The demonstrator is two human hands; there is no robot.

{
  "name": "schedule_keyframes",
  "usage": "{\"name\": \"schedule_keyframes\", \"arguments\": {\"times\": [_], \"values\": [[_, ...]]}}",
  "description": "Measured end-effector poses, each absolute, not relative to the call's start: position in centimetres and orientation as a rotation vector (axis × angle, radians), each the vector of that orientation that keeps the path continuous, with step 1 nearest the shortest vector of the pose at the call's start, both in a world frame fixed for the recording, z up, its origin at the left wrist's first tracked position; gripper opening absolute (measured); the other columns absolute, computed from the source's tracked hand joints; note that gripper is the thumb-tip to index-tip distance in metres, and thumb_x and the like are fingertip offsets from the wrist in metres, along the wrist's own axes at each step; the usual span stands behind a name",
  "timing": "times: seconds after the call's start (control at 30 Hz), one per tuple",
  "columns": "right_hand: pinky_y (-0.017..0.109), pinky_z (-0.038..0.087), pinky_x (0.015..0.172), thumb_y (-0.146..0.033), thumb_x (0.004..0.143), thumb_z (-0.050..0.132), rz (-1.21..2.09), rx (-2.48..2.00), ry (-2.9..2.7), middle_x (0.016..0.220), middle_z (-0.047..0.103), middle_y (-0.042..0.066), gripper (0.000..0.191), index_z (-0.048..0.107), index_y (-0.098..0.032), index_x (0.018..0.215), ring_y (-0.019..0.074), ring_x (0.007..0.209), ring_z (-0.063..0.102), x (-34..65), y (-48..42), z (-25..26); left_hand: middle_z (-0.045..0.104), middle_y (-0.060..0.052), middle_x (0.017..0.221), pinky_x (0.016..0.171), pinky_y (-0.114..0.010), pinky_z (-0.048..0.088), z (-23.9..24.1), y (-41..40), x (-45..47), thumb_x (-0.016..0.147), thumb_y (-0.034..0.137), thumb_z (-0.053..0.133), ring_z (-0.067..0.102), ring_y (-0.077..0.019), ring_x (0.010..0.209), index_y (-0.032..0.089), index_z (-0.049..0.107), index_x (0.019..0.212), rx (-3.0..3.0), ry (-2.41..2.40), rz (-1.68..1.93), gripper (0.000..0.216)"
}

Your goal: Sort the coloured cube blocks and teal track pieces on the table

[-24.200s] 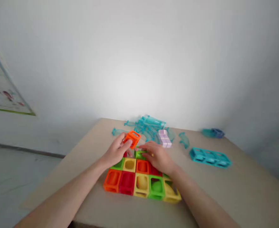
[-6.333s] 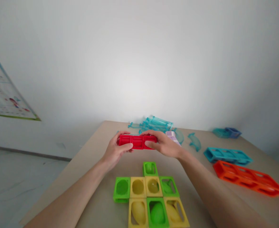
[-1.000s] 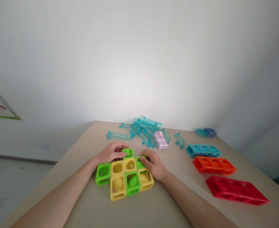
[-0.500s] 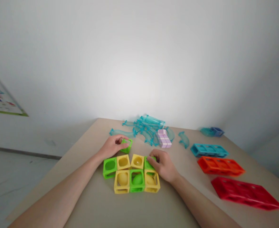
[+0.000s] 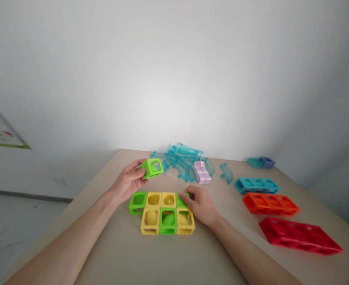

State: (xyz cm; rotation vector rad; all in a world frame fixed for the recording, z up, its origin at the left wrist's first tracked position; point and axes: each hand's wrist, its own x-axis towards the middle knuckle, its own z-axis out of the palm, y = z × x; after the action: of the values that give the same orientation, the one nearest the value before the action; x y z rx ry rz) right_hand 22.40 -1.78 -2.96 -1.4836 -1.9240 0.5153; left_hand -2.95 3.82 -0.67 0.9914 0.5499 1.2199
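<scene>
My left hand (image 5: 130,179) holds a green cube block (image 5: 153,168) by its left side, raised above the table behind the other blocks. It has open window-like faces. Below it, yellow and green cube blocks sit together in two rows. A green block (image 5: 138,201) is at the back row's left end, beside two yellow blocks (image 5: 154,200). The front row has a green block (image 5: 168,220) between a yellow block (image 5: 149,220) and another. My right hand (image 5: 200,202) grips the green block (image 5: 182,200) at the back right corner, partly covering it.
Translucent teal track pieces (image 5: 183,158) lie piled near the wall, with a lilac block piece (image 5: 202,173) in front. To the right are joined rows of blocks in teal (image 5: 257,185), orange (image 5: 271,204) and red (image 5: 300,236). A dark blue block (image 5: 267,162) stands at the far right.
My left hand has lifted the green cube block up and turned it. The gap between the two back yellow blocks has closed, with my right hand still on the corner green block.
</scene>
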Motion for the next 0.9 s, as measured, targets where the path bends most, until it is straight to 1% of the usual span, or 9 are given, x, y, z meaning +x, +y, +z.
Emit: {"name": "schedule_keyframes", "arguments": {"times": [0.1, 0.27, 0.33, 0.4, 0.47, 0.6, 0.77, 0.9], "values": [[0.024, 0.034, 0.054, -0.036, 0.084, 0.054, 0.464, -1.549, -1.831, 0.061, 0.057, 0.000, 0.028, 0.061, -0.017, 0.065, 0.0126, 0.057, 0.050, 21.7, -1.8, -3.3, 0.068, -0.002, 0.085, 0.059, -0.026, 0.057, -0.4, 2.7, -2.5, 0.070, 0.020, 0.077, 0.065, -0.0132, 0.067, 0.019, 0.064, 0.098, 1.065, 0.498, 1.095, 0.031], [0.023, 0.034, 0.054, -0.033, 0.084, 0.054, 0.411, -1.542, -1.801, 0.061, 0.056, 0.000, 0.026, 0.058, -0.017, 0.065, 0.0122, 0.057, 0.049, 21.1, -1.8, -3.6, 0.066, 0.001, 0.071, 0.056, -0.018, 0.049, -0.2, 1.6, -1.2, 0.072, 0.017, 0.075, 0.062, -0.0092, 0.062, 0.014, 0.062, 0.083, 1.403, 0.706, 0.858, 0.017], [0.023, 0.034, 0.054, -0.030, 0.085, 0.054, 0.376, -1.479, -1.816, 0.062, 0.055, 0.000, 0.022, 0.057, -0.017, 0.066, 0.0124, 0.058, 0.049, 21.2, -1.9, -3.5, 0.066, 0.002, 0.067, 0.054, -0.017, 0.046, 0.0, 1.4, -1.0, 0.073, 0.017, 0.073, 0.061, -0.0088, 0.060, 0.013, 0.061, 0.080, 1.480, 0.772, 0.804, 0.014], [0.024, 0.036, 0.056, -0.028, 0.084, 0.057, 0.304, -1.364, -1.854, 0.067, 0.054, 0.000, 0.019, 0.054, -0.018, 0.068, 0.0133, 0.062, 0.050, 21.3, -2.2, -3.2, 0.066, 0.001, 0.063, 0.055, -0.018, 0.045, 0.2, 1.4, -0.9, 0.074, 0.018, 0.073, 0.061, -0.0097, 0.059, 0.013, 0.061, 0.077, 1.491, 0.800, 0.787, 0.014], [0.025, 0.039, 0.061, -0.027, 0.083, 0.061, 0.226, -1.228, -1.893, 0.072, 0.054, 0.001, 0.019, 0.050, -0.019, 0.069, 0.0147, 0.069, 0.051, 21.4, -2.4, -3.0, 0.065, 0.001, 0.061, 0.057, -0.020, 0.048, 0.2, 1.6, -1.1, 0.072, 0.020, 0.074, 0.063, -0.0109, 0.058, 0.013, 0.060, 0.075, 1.419, 0.788, 0.807, 0.017], [0.027, 0.044, 0.068, -0.024, 0.084, 0.062, 0.146, -1.056, -1.845, 0.082, 0.055, 0.003, 0.020, 0.047, -0.020, 0.070, 0.0159, 0.077, 0.054, 21.7, -2.8, -2.6, 0.066, 0.002, 0.065, 0.065, -0.026, 0.053, -0.2, 2.3, -1.4, 0.066, 0.022, 0.080, 0.065, -0.0118, 0.058, 0.013, 0.057, 0.073, 1.154, 0.742, 0.931, 0.026], [0.029, 0.045, 0.069, -0.021, 0.084, 0.065, 0.053, -0.949, -1.708, 0.080, 0.054, 0.002, 0.025, 0.045, -0.021, 0.068, 0.0159, 0.078, 0.054, 21.4, -3.0, -2.4, 0.070, -0.001, 0.070, 0.066, -0.026, 0.054, -0.3, 2.3, -1.3, 0.064, 0.023, 0.082, 0.067, -0.0135, 0.060, 0.012, 0.060, 0.075, 1.150, 0.738, 0.932, 0.027], [0.032, 0.047, 0.072, -0.021, 0.082, 0.067, 0.086, -0.910, -1.766, 0.084, 0.055, 0.004, 0.022, 0.047, -0.021, 0.071, 0.0173, 0.081, 0.054, 20.6, -3.2, -2.3, 0.071, -0.004, 0.067, 0.061, -0.022, 0.051, -0.1, 1.9, -1.3, 0.063, 0.023, 0.083, 0.067, -0.0136, 0.061, 0.011, 0.064, 0.078, 1.221, 0.704, 0.876, 0.027]]}}
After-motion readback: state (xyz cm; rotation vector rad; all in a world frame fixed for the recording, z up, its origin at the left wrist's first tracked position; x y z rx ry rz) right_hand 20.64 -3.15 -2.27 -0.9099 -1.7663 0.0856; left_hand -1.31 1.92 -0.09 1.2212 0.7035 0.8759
